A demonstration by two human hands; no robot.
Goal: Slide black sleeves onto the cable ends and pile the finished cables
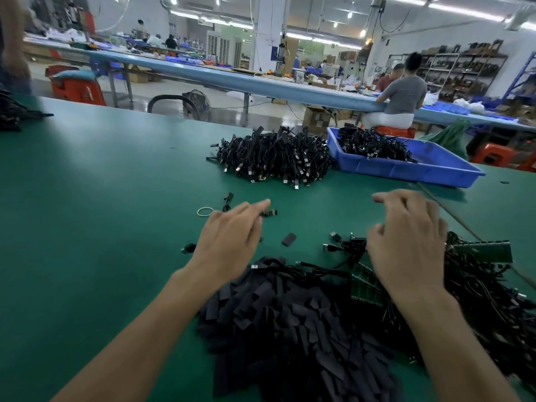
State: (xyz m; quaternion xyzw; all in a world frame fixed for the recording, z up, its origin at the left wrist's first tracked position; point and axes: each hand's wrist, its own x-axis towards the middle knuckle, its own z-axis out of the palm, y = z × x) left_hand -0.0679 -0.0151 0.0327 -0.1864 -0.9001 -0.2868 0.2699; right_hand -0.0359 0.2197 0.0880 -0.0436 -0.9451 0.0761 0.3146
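Head view: on the green table (pixel 101 184), a dark heap (pixel 11 114) is seen at the far left edge, too blurred to be identified. Toward the middle, a rubber band (pixel 205 212) is seen beside the left hand (pixel 229 242), which is stretched forward with fingers straight and nothing held, apparently so that a stray sleeve (pixel 269 212) just past its fingertips can be reached. The stock of black sleeves (pixel 290 323) is heaped at the near edge between the forearms, judged to be kept there so that a piece can be taken without a stretch. Finished cables (pixel 275 158) are piled well back toward the far edge, apart from the working space. Plug ends (pixel 333 247) are fanned out just left of the right hand (pixel 406 245), which is held over them with fingers loosely curved; whether anything is gripped beneath it cannot be told. Unsleeved cables (pixel 478 300) are massed near the right edge, tangled around a green board (pixel 481 252), and snagging is judged likely when one is drawn out. A blue tray (pixel 406 166) with more cables is set toward the far right corner.
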